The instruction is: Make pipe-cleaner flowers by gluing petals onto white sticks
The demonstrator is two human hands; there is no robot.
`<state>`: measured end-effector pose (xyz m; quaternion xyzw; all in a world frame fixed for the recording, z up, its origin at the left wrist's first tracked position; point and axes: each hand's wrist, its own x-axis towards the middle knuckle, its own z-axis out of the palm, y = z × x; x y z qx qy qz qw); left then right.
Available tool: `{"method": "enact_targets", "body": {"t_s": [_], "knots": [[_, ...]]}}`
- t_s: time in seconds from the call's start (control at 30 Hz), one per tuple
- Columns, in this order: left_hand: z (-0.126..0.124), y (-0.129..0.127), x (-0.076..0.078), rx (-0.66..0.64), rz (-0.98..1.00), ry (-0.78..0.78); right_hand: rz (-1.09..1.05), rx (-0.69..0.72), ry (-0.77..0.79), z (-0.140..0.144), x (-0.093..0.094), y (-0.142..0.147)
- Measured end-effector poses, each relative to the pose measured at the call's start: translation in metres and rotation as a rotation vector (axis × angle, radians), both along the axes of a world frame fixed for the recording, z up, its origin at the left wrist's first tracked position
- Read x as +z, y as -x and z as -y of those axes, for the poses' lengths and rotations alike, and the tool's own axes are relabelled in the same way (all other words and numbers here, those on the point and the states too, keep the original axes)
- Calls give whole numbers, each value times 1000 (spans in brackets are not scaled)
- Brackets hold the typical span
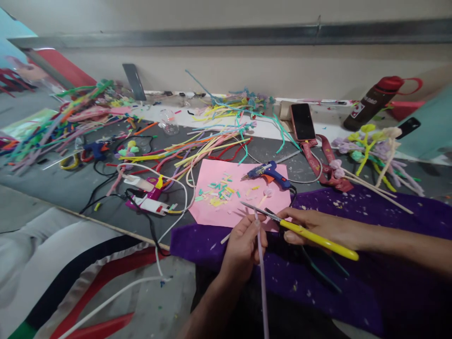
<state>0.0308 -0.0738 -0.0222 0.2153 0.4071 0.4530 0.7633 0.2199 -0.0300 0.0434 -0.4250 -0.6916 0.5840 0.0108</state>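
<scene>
Between the fingertips of my left hand is a lavender pipe cleaner, its long end hanging down over my lap. My right hand grips scissors with yellow handles, which point left. Their parted blades are at the upper tip of the pipe cleaner, just above my left fingers. Beyond my hands lies a pink sheet with many small cut pieces in yellow, green and white. A blue hot glue gun with an orange trigger rests on the sheet.
Colourful pipe cleaners spread across the grey table. A power strip with cables lies to the left, another glue gun behind it. A phone, a bottle and fuzzy flowers stand at right. Another person's leg is at lower left.
</scene>
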Motion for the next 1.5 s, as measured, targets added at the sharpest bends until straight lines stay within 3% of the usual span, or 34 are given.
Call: {"method": "enact_targets", "body": {"t_s": [0.33,0.63,0.73,0.9,1.03,1.2,1.5], "knots": [[3,0,-2,-49,54,37,25,-43,32,-11,-13,3],[3,-3,-5,-56,94,97,89,58,-126,-25,-26,-5],[3,-1,-4,-63,91,89,95,53,-84,-26,-21,-9],[5,7,1,-16,33,55,19,-3,12,-20,5,-17],[2,10,5,3,-19,13,56,3,-6,-9,17,-20],[-1,6,6,-15,-41,-8,93,71,-97,2,15,-14],[-2,3,5,-48,-26,14,49,84,-73,7,4,-6]]}}
